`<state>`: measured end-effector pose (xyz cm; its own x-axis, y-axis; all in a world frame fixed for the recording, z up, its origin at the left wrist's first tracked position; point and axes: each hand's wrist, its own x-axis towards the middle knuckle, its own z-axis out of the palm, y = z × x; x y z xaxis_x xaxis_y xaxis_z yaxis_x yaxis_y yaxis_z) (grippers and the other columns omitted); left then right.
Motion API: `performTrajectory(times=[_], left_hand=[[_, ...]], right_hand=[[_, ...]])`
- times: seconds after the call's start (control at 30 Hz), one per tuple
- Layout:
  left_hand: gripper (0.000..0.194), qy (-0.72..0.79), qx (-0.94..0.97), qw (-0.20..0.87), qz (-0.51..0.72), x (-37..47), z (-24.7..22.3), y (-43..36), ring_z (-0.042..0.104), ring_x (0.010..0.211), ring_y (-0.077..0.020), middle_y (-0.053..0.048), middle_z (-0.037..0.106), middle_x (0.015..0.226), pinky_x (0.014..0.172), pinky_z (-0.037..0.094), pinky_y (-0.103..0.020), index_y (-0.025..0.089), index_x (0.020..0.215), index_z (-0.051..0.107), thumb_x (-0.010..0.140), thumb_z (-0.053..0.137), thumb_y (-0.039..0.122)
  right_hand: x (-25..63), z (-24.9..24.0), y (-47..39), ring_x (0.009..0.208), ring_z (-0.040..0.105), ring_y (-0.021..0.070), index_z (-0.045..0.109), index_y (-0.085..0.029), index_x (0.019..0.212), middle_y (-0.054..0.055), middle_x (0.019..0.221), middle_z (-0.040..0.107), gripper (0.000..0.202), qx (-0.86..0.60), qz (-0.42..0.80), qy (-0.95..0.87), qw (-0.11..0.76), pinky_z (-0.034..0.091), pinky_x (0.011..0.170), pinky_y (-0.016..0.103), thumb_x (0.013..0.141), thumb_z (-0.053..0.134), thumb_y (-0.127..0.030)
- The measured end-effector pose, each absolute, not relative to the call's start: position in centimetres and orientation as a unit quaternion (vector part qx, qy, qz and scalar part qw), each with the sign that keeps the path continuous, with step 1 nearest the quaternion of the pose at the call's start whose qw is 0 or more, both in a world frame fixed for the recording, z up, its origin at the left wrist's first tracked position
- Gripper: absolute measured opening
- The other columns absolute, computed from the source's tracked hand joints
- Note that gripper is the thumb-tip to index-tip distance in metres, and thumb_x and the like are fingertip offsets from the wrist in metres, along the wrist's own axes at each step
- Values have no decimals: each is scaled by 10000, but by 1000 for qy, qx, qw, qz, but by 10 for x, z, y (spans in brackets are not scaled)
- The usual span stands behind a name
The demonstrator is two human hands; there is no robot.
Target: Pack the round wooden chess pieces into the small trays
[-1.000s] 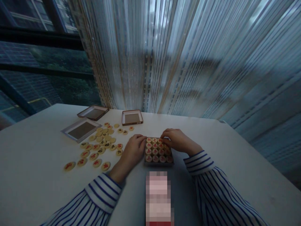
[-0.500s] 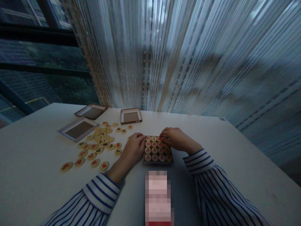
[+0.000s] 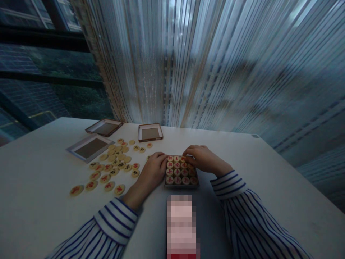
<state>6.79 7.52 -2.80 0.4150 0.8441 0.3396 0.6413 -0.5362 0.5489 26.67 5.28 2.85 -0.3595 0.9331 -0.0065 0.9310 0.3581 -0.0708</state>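
In front of me a square box [image 3: 181,186] holds rows of round pieces [image 3: 177,172] with red characters, lying face up. My left hand [image 3: 156,167] rests against the box's left side, its fingers bent round the rim near the back corner. Over the box's back right corner, my right hand [image 3: 201,158] has its fingers curled down onto a piece in the back row, which they partly cover. Left of my left hand, loose round pieces [image 3: 105,178] lie scattered, some with red characters, some with black ones, and some blank side up.
Two shallow lids or trays [image 3: 150,132] [image 3: 104,127] lie at the table's back edge, and a pale frame-like tray [image 3: 90,147] lies left of the loose pieces. A pixelated pink object [image 3: 182,223] is nearest me. A string curtain [image 3: 178,64] hangs behind the white table [image 3: 242,162].
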Motion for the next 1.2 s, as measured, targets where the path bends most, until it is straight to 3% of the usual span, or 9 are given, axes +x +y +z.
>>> performTrajectory(times=[0.4, 1.2], left_hand=[[325, 446, 824, 177, 300, 68, -24, 74, 570, 959, -224, -106, 638, 1004, 879, 438, -358, 153, 999, 662, 853, 375, 196], [288, 431, 834, 162, 303, 69, -24, 74, 589, 939, -204, -103, 661, 992, 869, 456, -346, 114, 977, 640, 856, 382, 154]], right_hand=[[251, 20, 55, 989, 530, 198, 647, -242, 1013, 59, 1071, 621, 227, -562, 5, -825, 53, 326, 862, 353, 875, 471, -284], [250, 15, 55, 989, 540, 202, 672, -232, 947, 49, 1072, 630, 198, -564, -15, -823, 67, 336, 858, 360, 858, 508, -298]])
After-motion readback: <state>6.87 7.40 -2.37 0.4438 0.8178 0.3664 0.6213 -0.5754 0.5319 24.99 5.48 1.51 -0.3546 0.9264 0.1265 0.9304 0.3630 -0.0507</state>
